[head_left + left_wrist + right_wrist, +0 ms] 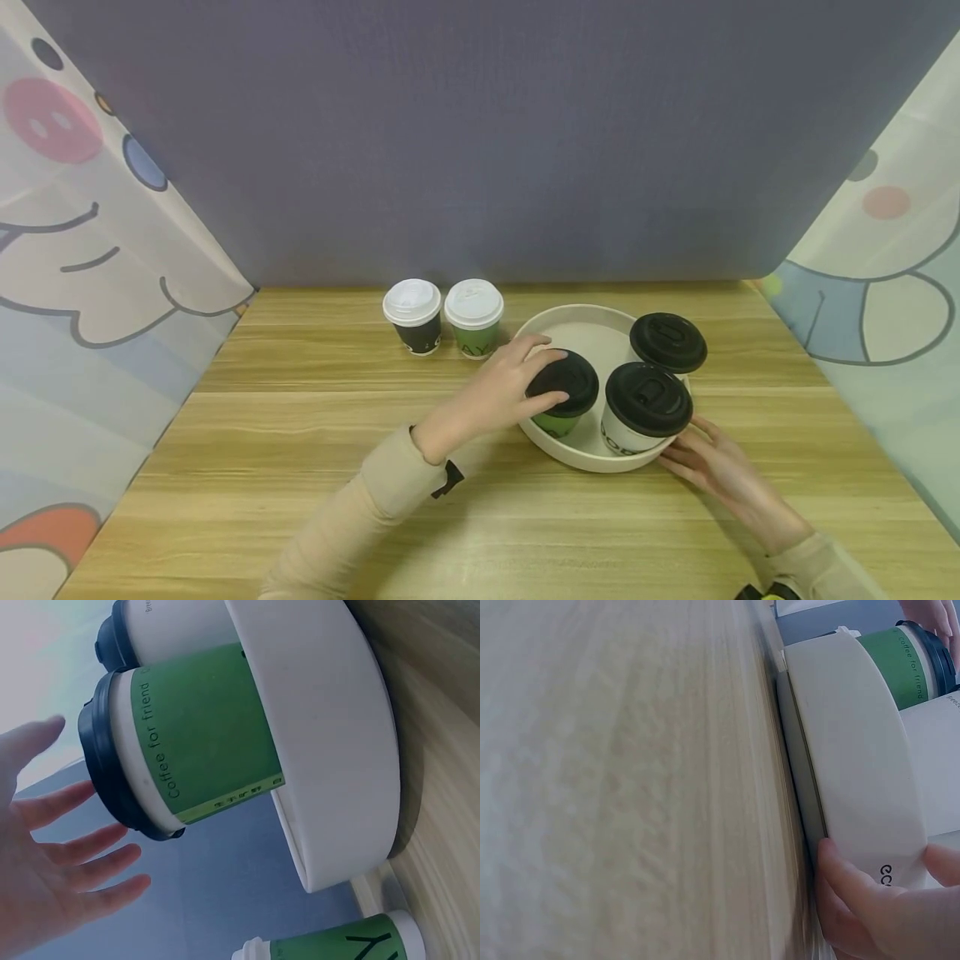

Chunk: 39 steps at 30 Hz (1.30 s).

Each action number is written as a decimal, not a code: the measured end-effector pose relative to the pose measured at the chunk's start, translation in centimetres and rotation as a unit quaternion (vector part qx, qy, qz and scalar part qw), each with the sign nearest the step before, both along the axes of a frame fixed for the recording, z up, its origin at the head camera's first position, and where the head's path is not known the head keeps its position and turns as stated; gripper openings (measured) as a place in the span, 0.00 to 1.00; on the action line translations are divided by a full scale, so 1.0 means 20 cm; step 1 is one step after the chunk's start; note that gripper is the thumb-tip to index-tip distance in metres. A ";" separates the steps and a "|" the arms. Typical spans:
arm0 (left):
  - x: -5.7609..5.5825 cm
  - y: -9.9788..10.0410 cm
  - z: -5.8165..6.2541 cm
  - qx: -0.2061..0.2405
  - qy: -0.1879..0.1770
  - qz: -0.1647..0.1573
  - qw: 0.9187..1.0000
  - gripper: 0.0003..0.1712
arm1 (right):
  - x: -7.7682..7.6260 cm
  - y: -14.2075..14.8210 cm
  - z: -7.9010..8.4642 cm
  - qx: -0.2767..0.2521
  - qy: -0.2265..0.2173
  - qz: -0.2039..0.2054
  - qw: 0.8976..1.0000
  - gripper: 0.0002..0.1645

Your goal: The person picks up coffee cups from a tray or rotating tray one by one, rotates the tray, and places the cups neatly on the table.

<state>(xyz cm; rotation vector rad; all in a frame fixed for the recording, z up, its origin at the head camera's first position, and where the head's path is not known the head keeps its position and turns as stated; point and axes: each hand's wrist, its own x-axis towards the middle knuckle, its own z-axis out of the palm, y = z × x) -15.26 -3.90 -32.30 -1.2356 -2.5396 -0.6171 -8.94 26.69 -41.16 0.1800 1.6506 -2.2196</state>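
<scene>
A round white tray (582,457) holds three paper coffee cups with black lids. My left hand (517,383) reaches over the green cup (210,727) with spread fingers, close around its black lid (567,382). In the left wrist view the fingers look loosely bent, and the thumb is apart from the lid. My right hand (712,467) grips the tray's near right side. In the right wrist view its fingers (855,885) lie along the outer wall, low down, while the thumb is at the rim. Beside that hand stands a white cup (626,433) inside the tray.
Behind the white cup is another black-lidded cup (667,342). Left of the tray, two white-lidded cups stand on the wooden table (300,417): one black (420,333), one green (476,337). A grey panel (487,150) rises at the table's back edge.
</scene>
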 end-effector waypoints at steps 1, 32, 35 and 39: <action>0.00 0.00 0.00 -0.006 -0.004 -0.001 1.000 0.28 | 0.00 0.00 0.00 -0.001 0.001 0.000 1.000 0.48; 0.00 0.07 -0.02 -0.091 -0.084 0.001 0.992 0.36 | 0.00 0.00 -0.01 -0.004 -0.004 0.002 1.000 0.48; 0.00 0.08 -0.02 -0.094 -0.077 0.010 0.993 0.36 | 0.00 0.00 -0.01 -0.007 -0.004 0.002 1.000 0.48; -0.01 0.09 -0.01 -0.092 -0.071 0.020 0.993 0.35 | 0.00 0.00 0.00 -0.015 -0.003 0.002 1.000 0.49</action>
